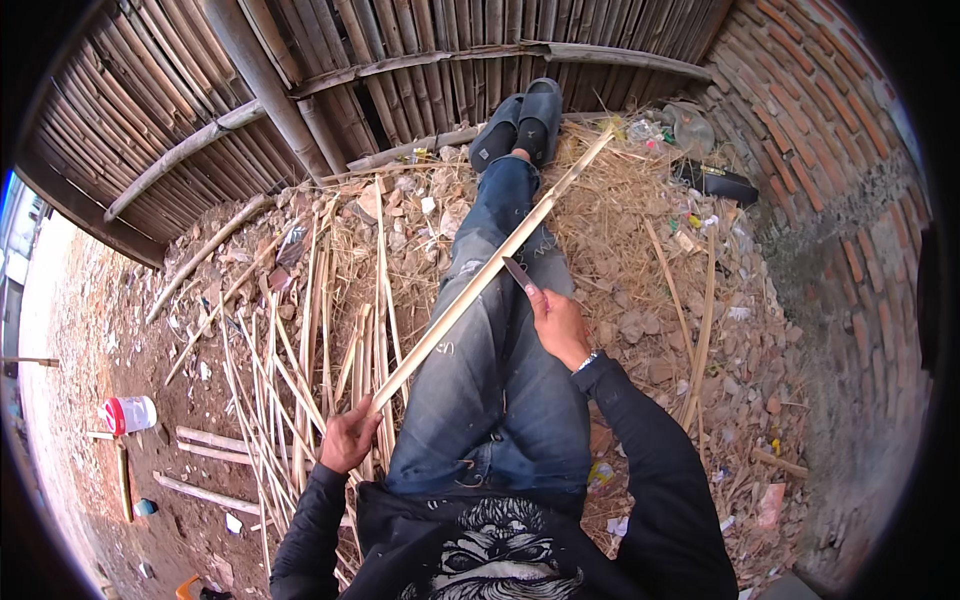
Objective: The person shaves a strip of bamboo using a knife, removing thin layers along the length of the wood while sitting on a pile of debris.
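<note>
I sit on the ground with my legs in blue jeans (500, 370) stretched out. A long pale bamboo strip (490, 275) lies slantwise across my lap, running from my left hip up toward my feet. My left hand (348, 438) grips its near end beside my left thigh. My right hand (558, 325) holds a small knife (517, 272) whose blade rests against the strip above my right knee. My feet in dark slippers (522, 125) rest against a bamboo wall.
Several split bamboo strips (300, 380) lie piled at my left. Dry straw and broken brick rubble (640, 310) cover the ground. A bamboo fence (330, 70) stands ahead, a brick wall (830, 190) at right. A white plastic jar (128, 414) lies far left.
</note>
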The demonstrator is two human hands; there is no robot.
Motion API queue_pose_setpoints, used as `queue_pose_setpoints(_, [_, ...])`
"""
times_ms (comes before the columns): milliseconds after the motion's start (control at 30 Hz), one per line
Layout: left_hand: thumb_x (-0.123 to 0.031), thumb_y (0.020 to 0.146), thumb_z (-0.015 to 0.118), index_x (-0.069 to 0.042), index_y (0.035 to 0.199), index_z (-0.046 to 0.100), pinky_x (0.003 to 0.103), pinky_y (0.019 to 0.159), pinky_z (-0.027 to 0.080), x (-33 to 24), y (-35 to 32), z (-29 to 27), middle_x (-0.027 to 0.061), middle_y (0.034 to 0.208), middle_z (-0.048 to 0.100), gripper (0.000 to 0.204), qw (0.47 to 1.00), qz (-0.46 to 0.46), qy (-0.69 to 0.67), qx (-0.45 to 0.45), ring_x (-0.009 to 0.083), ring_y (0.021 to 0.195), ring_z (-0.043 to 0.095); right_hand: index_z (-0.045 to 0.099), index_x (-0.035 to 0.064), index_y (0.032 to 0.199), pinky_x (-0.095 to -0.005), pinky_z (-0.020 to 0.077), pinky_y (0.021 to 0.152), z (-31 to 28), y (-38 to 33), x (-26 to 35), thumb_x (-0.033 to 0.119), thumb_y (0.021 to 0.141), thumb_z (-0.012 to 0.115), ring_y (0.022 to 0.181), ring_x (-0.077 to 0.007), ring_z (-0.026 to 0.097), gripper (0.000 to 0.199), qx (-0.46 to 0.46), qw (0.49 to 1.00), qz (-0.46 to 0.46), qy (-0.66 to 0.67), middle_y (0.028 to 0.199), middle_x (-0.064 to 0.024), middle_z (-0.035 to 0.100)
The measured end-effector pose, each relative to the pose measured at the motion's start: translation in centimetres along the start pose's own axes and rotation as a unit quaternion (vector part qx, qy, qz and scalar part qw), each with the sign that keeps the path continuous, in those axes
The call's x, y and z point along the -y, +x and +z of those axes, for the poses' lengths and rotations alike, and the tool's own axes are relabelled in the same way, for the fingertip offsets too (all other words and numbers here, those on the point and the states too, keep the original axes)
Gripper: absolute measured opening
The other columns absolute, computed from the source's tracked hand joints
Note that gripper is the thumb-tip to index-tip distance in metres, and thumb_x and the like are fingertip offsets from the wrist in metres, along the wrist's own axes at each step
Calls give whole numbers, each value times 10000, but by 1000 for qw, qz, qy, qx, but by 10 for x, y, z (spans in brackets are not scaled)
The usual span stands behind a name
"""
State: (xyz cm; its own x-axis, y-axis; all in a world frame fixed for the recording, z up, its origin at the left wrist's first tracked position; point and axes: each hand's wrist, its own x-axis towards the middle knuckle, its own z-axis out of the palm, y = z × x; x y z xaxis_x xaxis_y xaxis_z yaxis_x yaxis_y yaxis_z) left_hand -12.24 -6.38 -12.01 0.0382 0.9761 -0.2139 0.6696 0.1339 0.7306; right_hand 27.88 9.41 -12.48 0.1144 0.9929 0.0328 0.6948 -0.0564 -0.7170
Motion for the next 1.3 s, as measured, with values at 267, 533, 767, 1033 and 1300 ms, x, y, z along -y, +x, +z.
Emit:
queue_pose_setpoints(267, [-210,990,735,133,1304,640,285,544,459,20,7,19,86,568,563,475,996,69,-28,-43,57,559,534,587,-5,768,-542,443,561,3,-20,17,460,1089,516,661,-504,612,570,28,999,-41,1,670,-263,615])
queue_pose_setpoints(533, [-229,986,742,127,1303,643,314,635,536,-34,23,15,210,721,708,486,1000,18,-4,-8,104,658,671,578,-5,766,-588,449,615,15,-26,13,452,1094,498,703,-523,613,569,25,998,-58,10,698,-282,617])
queue_pose_setpoints(767, [-212,985,728,112,1308,646,330,670,560,-31,35,32,246,786,732,465,997,53,-34,-35,170,704,732,609,-10,781,-572,458,608,9,-30,12,459,1091,502,705,-518,617,573,46,998,-30,0,697,-276,623])
queue_pose_setpoints(1033, [-222,973,748,103,1301,655,346,765,587,-45,48,44,306,933,742,472,995,64,-63,-46,248,849,787,616,-7,786,-567,455,588,1,-25,15,468,1089,501,685,-504,628,575,41,999,-23,-20,695,-274,629])
queue_pose_setpoints(1300, [-211,966,753,112,1298,653,356,739,589,-50,48,47,317,926,735,473,995,75,-45,-52,221,818,779,604,2,776,-576,439,574,11,-34,11,459,1087,511,662,-508,614,561,66,995,-69,-2,676,-269,622])
